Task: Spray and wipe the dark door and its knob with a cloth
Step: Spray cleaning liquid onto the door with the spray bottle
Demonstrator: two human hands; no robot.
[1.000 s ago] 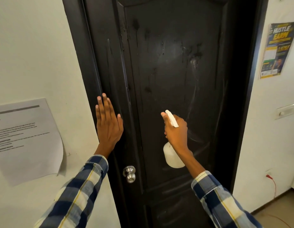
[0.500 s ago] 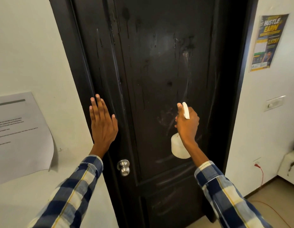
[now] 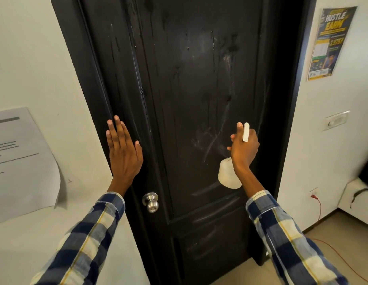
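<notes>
White walls either side, and right in front of you the dark door (image 3: 199,99), its panel streaked with drips and pale smears down the middle. Your left hand (image 3: 123,153) is flat against the door's left edge, fingers straight and close together, pointing up, just above the silver knob (image 3: 150,202), which sits untouched below your wrist. Your right hand (image 3: 243,148) is wrapped round the neck of a white spray bottle (image 3: 228,175), the nozzle end poking up past your knuckles and the body hanging below your palm, close to the panel's right side. No cloth shows in this view. Both of your checked sleeves (image 3: 282,233) reach in from below. A printed sheet (image 3: 20,161) hangs on the left wall, a yellow and blue poster (image 3: 331,44) on the right wall, with a wall switch (image 3: 336,120) below it and a red cable (image 3: 319,208) trailing to the floor.
</notes>
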